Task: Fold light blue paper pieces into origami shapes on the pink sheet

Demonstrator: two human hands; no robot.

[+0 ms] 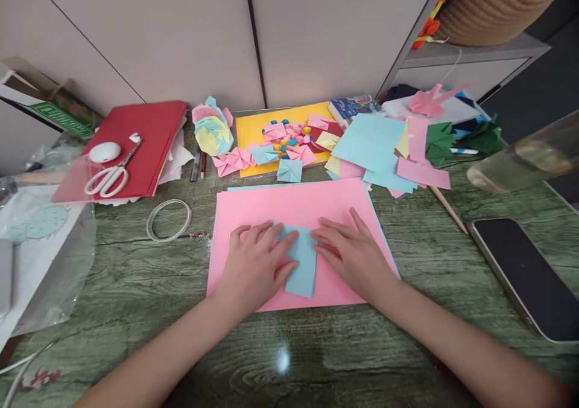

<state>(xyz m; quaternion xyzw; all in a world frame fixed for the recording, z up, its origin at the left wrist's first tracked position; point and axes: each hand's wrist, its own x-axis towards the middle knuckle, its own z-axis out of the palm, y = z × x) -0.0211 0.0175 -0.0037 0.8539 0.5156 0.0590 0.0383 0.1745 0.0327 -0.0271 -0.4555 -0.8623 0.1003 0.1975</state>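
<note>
A folded light-blue paper (pixel 302 269) lies on a large pink sheet (pixel 253 201) in front of me. My left hand (pixel 256 263) rests with spread fingers over the paper's left side, its fingertips pressing on the upper part and the thumb on the left edge. On the other side, my right hand (pixel 355 254) lies with fingers stretched out, fingertips at the paper's upper right edge. Part of the paper is hidden under the left fingers. A light-blue sheet shows along the pink sheet's right edge.
White scissors (pixel 108 178) and a white case (pixel 105 151) lie on red paper (pixel 149 130) at left, near a tape roll (pixel 151 221). Folded pieces and small colourful balls (pixel 294 135) sit on yellow paper (pixel 246 129). At right are blue sheets (pixel 368 142), a phone (pixel 527 275) and a clear cup (pixel 511 169).
</note>
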